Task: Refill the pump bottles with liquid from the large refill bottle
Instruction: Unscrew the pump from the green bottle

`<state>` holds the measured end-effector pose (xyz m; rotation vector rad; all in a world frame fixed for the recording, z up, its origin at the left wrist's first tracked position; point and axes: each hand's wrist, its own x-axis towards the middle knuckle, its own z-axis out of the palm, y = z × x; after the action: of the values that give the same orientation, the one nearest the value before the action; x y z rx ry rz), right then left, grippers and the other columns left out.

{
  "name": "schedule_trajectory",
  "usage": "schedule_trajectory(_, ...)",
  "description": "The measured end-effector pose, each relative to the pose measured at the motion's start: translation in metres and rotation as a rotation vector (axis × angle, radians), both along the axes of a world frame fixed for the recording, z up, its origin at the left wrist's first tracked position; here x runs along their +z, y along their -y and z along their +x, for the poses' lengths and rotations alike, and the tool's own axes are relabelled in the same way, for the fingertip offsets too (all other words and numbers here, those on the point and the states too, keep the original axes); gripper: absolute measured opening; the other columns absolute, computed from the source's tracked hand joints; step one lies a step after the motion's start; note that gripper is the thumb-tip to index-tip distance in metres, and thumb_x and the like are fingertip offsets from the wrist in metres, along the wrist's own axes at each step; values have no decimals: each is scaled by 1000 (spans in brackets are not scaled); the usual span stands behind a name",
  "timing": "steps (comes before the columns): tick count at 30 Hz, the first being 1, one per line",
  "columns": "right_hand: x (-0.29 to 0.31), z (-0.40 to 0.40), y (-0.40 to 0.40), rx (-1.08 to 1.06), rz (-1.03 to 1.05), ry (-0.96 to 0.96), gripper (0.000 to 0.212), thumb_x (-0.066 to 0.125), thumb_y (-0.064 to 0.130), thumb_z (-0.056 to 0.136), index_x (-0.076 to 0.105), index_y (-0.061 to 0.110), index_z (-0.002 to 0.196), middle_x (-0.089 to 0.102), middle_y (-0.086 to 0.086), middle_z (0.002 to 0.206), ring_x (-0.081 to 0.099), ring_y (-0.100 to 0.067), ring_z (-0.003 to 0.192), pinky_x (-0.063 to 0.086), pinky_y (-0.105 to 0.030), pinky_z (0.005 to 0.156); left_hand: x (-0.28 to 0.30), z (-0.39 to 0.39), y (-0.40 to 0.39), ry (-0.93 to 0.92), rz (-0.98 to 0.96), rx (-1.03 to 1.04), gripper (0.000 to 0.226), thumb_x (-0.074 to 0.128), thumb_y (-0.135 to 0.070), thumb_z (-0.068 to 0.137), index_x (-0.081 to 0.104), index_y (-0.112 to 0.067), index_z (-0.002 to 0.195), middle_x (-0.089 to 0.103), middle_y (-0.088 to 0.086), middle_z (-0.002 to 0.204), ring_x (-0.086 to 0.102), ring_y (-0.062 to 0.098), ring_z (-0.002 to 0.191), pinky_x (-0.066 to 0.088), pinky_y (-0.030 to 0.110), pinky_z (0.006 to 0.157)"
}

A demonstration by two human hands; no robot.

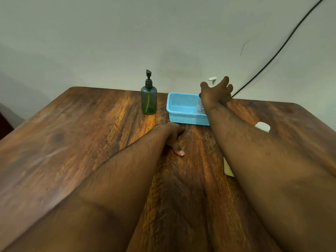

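A dark green translucent pump bottle [148, 100] stands upright at the table's far edge, left of a blue perforated basket [181, 110]. A clear pump bottle [200, 107] with a white pump head [212, 79] stands in the basket's right end, largely hidden by my right hand [216, 92]. That hand reaches over it with thumb and fingers spread on either side of the pump neck, not closed on it. My left hand [173, 135] lies palm-down on the wood just in front of the basket, holding nothing. No large refill bottle is recognisable.
The wooden table [91, 133] ends at a pale wall. A white rounded object [262, 126] and a pale piece [228, 170] show on either side of my right forearm, mostly hidden. A black cable [272, 57] runs down the wall to the table's back right.
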<state>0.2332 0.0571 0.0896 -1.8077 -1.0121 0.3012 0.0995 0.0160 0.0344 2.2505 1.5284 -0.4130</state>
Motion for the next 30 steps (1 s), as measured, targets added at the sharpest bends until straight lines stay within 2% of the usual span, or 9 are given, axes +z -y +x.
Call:
schedule_trajectory(2, 1, -9, 16, 31, 188, 85, 69, 62, 41, 83, 34, 21, 142, 39, -5, 143, 40, -27, 130, 39, -46, 103, 3, -3, 5, 44, -3, 22, 99, 84, -50, 72, 36, -22, 153, 45, 7, 151, 43, 32, 139, 40, 51, 113)
schedule_trajectory(5, -6, -27, 41, 276, 344, 88, 62, 64, 36, 87, 39, 21, 141, 45, -4, 143, 45, -21, 128, 38, -36, 105, 2, -19, 12, 142, 51, 116, 81, 83, -35, 77, 45, -24, 147, 52, 5, 144, 50, 29, 132, 46, 49, 107)
schedule_trajectory(9, -25, -47, 50, 475, 247, 55, 47, 67, 30, 89, 51, 20, 132, 58, -3, 129, 57, -18, 112, 47, -29, 93, 5, -70, 14, 165, 165, 294, 101, 85, -30, 74, 26, -24, 156, 41, 8, 155, 41, 33, 140, 44, 49, 106)
schedule_trajectory(14, -45, -75, 44, 641, 165, 158, 40, 66, 28, 90, 58, 17, 126, 59, -3, 124, 55, -16, 111, 41, -23, 90, 1, -138, 2, 61, 110, 462, 129, 87, -56, 63, 3, -36, 158, 6, 5, 168, 12, 39, 152, 24, 63, 117)
schedule_trajectory(20, -58, -106, 12, 756, 154, 332, 37, 68, 28, 84, 62, 17, 118, 64, -5, 113, 58, -20, 105, 37, -23, 80, -8, -148, -17, 78, -8, 409, 123, 85, -62, 61, 20, -25, 158, 31, 7, 162, 31, 34, 147, 30, 56, 117)
schedule_trajectory(23, -59, -122, -12, 708, 108, 397, 61, 69, 55, 78, 51, 25, 128, 60, 0, 124, 54, -20, 115, 42, -39, 96, -9, -147, -20, 83, 4, 384, 118, 85, -61, 63, 24, -22, 157, 37, 7, 158, 37, 32, 144, 33, 53, 117)
schedule_trajectory(25, -59, -132, -29, 632, 37, 478, 79, 66, 67, 73, 41, 24, 134, 56, 1, 132, 47, -24, 126, 28, -57, 109, -9, -146, -21, 83, 14, 386, 116, 84, -59, 65, 24, -22, 157, 36, 7, 159, 36, 32, 144, 34, 54, 116)
schedule_trajectory(27, -60, -141, -44, 594, -12, 507, 86, 65, 69, 71, 35, 23, 137, 53, 0, 136, 40, -26, 134, 11, -63, 113, -10, -146, -21, 79, 18, 380, 115, 84, -58, 67, 23, -23, 158, 35, 7, 159, 34, 33, 145, 33, 54, 116)
schedule_trajectory(30, -64, -151, -62, 540, -26, 482, 79, 68, 65, 72, 40, 24, 134, 54, 1, 134, 40, -26, 133, 7, -67, 110, -9, -146, -20, 70, 23, 366, 112, 82, -57, 69, 24, -21, 158, 36, 8, 158, 35, 33, 145, 33, 54, 116)
